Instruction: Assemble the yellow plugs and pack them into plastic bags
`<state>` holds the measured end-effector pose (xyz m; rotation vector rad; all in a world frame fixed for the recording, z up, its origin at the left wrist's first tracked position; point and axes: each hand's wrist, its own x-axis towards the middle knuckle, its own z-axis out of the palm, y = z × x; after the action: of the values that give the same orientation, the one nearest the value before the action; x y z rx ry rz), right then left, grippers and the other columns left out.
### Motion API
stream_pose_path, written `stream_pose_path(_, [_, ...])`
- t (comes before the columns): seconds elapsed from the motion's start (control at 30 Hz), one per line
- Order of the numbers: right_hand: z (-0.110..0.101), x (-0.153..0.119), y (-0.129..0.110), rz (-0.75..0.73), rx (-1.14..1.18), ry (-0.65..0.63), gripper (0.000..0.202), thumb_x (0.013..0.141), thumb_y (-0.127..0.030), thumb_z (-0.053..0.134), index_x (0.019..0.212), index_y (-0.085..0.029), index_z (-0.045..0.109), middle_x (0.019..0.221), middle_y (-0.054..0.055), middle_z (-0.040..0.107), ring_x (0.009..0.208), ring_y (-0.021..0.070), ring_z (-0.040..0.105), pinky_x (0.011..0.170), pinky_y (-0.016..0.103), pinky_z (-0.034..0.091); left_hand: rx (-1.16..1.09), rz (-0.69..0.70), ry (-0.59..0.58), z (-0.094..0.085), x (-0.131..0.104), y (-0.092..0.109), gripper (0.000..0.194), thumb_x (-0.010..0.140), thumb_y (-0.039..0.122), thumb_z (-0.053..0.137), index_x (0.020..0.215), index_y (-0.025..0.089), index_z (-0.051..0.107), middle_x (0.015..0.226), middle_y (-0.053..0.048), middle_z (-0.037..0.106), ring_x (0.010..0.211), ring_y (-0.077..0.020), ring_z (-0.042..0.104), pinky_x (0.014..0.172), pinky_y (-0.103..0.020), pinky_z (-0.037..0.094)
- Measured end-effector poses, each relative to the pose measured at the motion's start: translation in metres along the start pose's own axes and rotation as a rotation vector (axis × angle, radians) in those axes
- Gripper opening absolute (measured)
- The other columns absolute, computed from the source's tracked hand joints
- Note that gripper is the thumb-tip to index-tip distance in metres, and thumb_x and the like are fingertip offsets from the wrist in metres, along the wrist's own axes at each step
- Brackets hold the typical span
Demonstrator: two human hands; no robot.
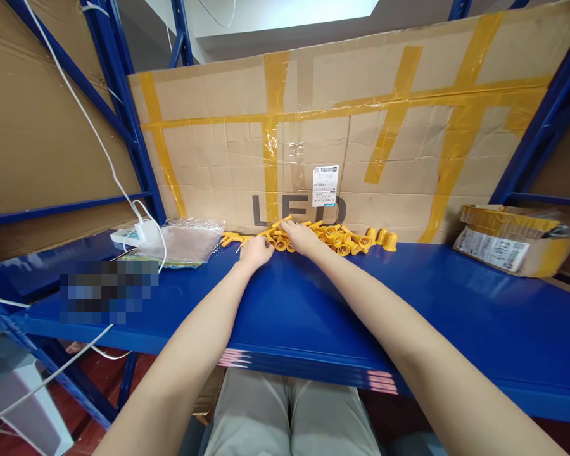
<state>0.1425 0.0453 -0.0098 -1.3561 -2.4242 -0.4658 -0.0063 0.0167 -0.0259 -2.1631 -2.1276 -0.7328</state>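
A pile of small yellow plastic parts (344, 239), some cup-shaped and some stick-like, lies along the back of the blue shelf, against the cardboard. At the pile's left side, my left hand (257, 251) rests with its fingers curled in; whatever is between them is hidden. My right hand (299, 237) reaches over the middle of the pile, its fingers drawn together at a yellow stick-like piece (283, 221). Whether it grips that piece is too small to make out. To the left of my left hand lie several yellow branched pieces (232, 239) with small metallic-looking bits.
Clear plastic bags (192, 240) lie left of the pile, beside a white power strip with a charger (147, 232) and cable. A blurred-out dark object (109, 288) is nearer the front. An opened cardboard box (508, 237) stands at right. Blue shelf posts (118, 114) rise on both sides.
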Motion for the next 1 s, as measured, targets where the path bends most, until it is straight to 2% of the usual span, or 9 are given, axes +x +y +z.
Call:
stream_pose_path(0.13, [-0.001,0.002,-0.008,0.064,-0.097,-0.095,0.043,0.082,0.002,0.041,0.121,-0.013,0.049,0.124,0.015,0.058,0.111,0.0244,0.058,0.099,0.036,0.038,-0.014,-0.059,-0.027,0.000,0.002,-0.002,0.024,0.081,0.029,0.051,0.092,0.020,0.070,0.096,-0.010,0.073,0.095,-0.0251,0.066,0.081,-0.030,0.050])
stream_pose_path(0.27, [-0.001,0.005,-0.009,0.115,-0.079,-0.126,0.047,0.083,-0.002,0.044,0.128,-0.014,0.047,0.132,0.015,0.054,0.117,0.0256,0.055,0.110,0.050,0.023,-0.027,-0.052,-0.053,0.001,0.002,-0.001,0.024,0.080,0.030,0.051,0.091,0.020,0.070,0.084,-0.008,0.073,0.086,-0.0231,0.069,0.079,-0.029,0.050])
stream_pose_path(0.47, [0.004,0.004,-0.012,0.134,-0.052,-0.219,0.055,0.086,-0.012,0.044,0.141,-0.015,0.038,0.145,0.014,0.043,0.136,0.0270,0.035,0.111,0.061,0.007,-0.027,-0.032,-0.079,0.002,0.002,-0.002,0.022,0.080,0.030,0.051,0.088,0.020,0.069,0.075,-0.007,0.071,0.077,-0.0215,0.070,0.075,-0.028,0.050])
stream_pose_path(0.57, [0.005,0.001,-0.011,0.133,-0.061,-0.208,0.058,0.088,-0.019,0.044,0.145,-0.014,0.033,0.150,0.013,0.036,0.140,0.0272,0.027,0.111,0.062,0.003,-0.024,-0.006,-0.092,0.002,0.002,-0.002,0.022,0.080,0.030,0.050,0.086,0.020,0.069,0.072,-0.006,0.071,0.074,-0.0202,0.069,0.073,-0.027,0.050])
stream_pose_path(0.63, [0.002,-0.001,-0.007,0.101,-0.067,-0.143,0.056,0.091,-0.025,0.042,0.144,-0.013,0.033,0.150,0.013,0.035,0.140,0.0270,0.026,0.112,0.061,0.004,-0.017,0.003,-0.096,0.002,0.002,-0.001,0.022,0.080,0.031,0.050,0.085,0.020,0.068,0.071,-0.005,0.070,0.072,-0.0198,0.069,0.072,-0.027,0.050])
stream_pose_path(0.73, [-0.009,-0.005,0.010,0.062,-0.089,0.049,0.049,0.093,-0.027,0.036,0.140,-0.013,0.040,0.148,0.014,0.039,0.137,0.0275,0.031,0.112,0.059,0.007,-0.015,0.008,-0.100,0.001,0.002,-0.001,0.022,0.080,0.031,0.050,0.085,0.020,0.068,0.069,-0.005,0.069,0.071,-0.0192,0.068,0.071,-0.026,0.050])
stream_pose_path(0.87, [-0.029,-0.013,0.052,0.168,-0.113,0.275,0.041,0.090,-0.019,0.034,0.126,-0.008,0.050,0.135,0.020,0.051,0.122,0.0308,0.046,0.107,0.059,0.016,-0.026,0.015,-0.112,0.002,0.002,-0.001,0.022,0.080,0.031,0.051,0.086,0.020,0.069,0.068,-0.004,0.069,0.069,-0.0183,0.068,0.069,-0.025,0.049])
stream_pose_path(0.93, [-0.036,-0.019,0.080,0.268,-0.126,0.316,0.038,0.088,-0.017,0.035,0.120,-0.009,0.054,0.126,0.020,0.057,0.115,0.0308,0.050,0.105,0.058,0.018,-0.027,0.016,-0.114,0.002,0.003,-0.001,0.021,0.080,0.030,0.052,0.086,0.020,0.069,0.069,-0.004,0.069,0.068,-0.0179,0.067,0.068,-0.025,0.049])
stream_pose_path(1.0, [-0.038,-0.027,0.110,0.405,-0.110,0.300,0.037,0.088,-0.018,0.035,0.116,-0.011,0.056,0.118,0.018,0.061,0.110,0.0302,0.053,0.104,0.059,0.020,-0.026,0.016,-0.116,0.002,0.002,-0.001,0.020,0.080,0.030,0.052,0.085,0.019,0.069,0.068,-0.004,0.069,0.067,-0.0173,0.067,0.068,-0.024,0.049])
